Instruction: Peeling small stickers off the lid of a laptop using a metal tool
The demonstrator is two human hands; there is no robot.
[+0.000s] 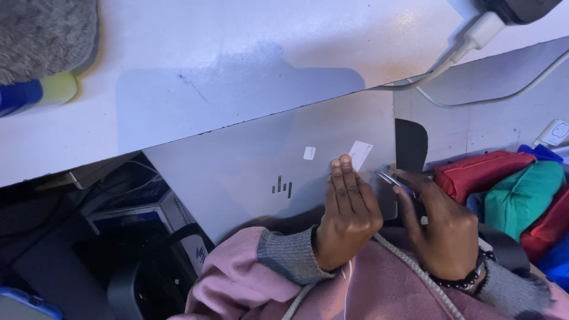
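Closest to the lens: pink fleece sleeves (237,278) with grey ribbed cuffs, a pale drawcord running across them. Just beyond the cuffs, left hand (349,216) pressed flat on the closed silver laptop lid (249,160), fingers straight and together, gripping nothing. Pointed up the lid, fingertips at the lower-left edge of the white rectangular paper sticker (360,154); touching or only just beside it, could not tell.

Right hand (441,231), ringed at the wrist by a dark bead bracelet (462,278), curled around a thin silver metal tool (394,182), held pinched between thumb and fingers. Tool's long axis slanted up and to the left, tip aimed toward the sticker from below and to the right, near it but apart. Sticker itself tilted, long axis leaning up to the right, lying ahead of both hands; left hand nearer, right hand's tool next.

Farther left on the lid, well apart from the tool: a smaller white square sticker (309,153). Lid's far edge tucked under the white tabletop (207,71). Off to the right, red and green fabric pouches (521,195), untouched.
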